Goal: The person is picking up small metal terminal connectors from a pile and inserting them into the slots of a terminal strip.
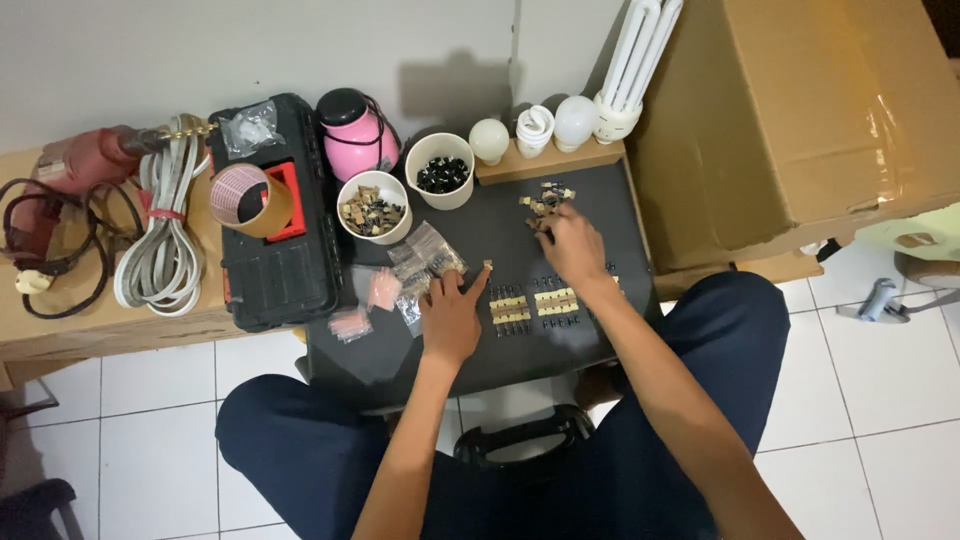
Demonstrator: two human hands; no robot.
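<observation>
Two hands work the black board [590, 190]: my left hand [452, 318] pinches one small tan part [487, 265] just above the sorted rows [534, 305] near its front edge, my right hand [572, 243] closes, fingers narrow, on the loose pile [546, 200] by the back edge, so I would place each part square and level with its row.

My right hand [572, 245] covers part of the small parts pile [546, 200]; the pieces are too tiny to identify.
</observation>
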